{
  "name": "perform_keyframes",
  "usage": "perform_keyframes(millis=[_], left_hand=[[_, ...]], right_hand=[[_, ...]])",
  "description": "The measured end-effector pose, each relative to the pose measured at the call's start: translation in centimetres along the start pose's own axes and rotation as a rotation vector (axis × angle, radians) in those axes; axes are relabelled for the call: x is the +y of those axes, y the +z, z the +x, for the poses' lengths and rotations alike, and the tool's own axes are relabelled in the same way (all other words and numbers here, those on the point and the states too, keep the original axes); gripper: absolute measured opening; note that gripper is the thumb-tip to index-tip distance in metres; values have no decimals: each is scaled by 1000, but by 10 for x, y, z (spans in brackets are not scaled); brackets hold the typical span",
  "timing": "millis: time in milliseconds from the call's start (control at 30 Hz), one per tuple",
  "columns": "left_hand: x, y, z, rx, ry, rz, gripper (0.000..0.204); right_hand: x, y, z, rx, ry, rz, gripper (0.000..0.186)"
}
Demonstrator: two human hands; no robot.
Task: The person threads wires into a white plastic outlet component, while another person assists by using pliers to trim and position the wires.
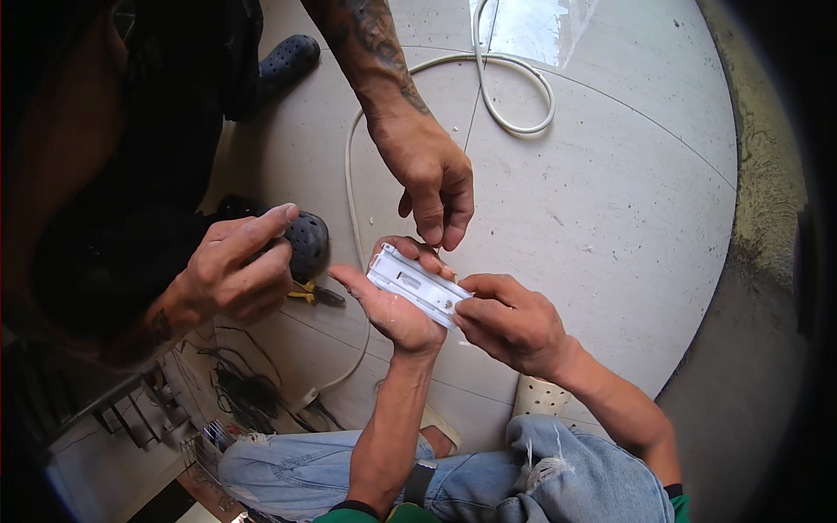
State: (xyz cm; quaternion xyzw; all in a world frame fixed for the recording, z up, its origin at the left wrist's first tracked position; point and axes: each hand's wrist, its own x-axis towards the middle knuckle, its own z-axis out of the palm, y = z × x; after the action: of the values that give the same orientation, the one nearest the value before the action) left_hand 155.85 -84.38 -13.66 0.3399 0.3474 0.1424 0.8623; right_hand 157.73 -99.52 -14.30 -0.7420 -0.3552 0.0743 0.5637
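Here my left hand (397,312) curls its fingers round the tray (429,291), my right hand (514,327) pinching its four-o'clock end, dark spot (448,304) inside.

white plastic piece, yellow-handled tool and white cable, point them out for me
White plastic piece (426,292): head view, middle of its upturned face.
Yellow-handled tool (317,292): head view, where yellow grip meets dark end.
White cable (479,57): head view, where its loop crosses itself.
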Motion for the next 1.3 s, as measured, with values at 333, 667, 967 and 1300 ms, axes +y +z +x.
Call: perform_keyframes(millis=[333,667,967,1300], left_hand=[[0,1,0,-9,37,-4,84],[-5,-1,-1,-29,47,-44,86],[-2,2,-1,-11,24,-48,87],[-4,1,-2,-104,-30,4,89]], right_hand=[[-19,21,-4,237,250,214,20],[-19,22,-8,259,322,292,18],[-9,12,-6,264,379,422,22],[10,-20,11,-79,253,272,26]])
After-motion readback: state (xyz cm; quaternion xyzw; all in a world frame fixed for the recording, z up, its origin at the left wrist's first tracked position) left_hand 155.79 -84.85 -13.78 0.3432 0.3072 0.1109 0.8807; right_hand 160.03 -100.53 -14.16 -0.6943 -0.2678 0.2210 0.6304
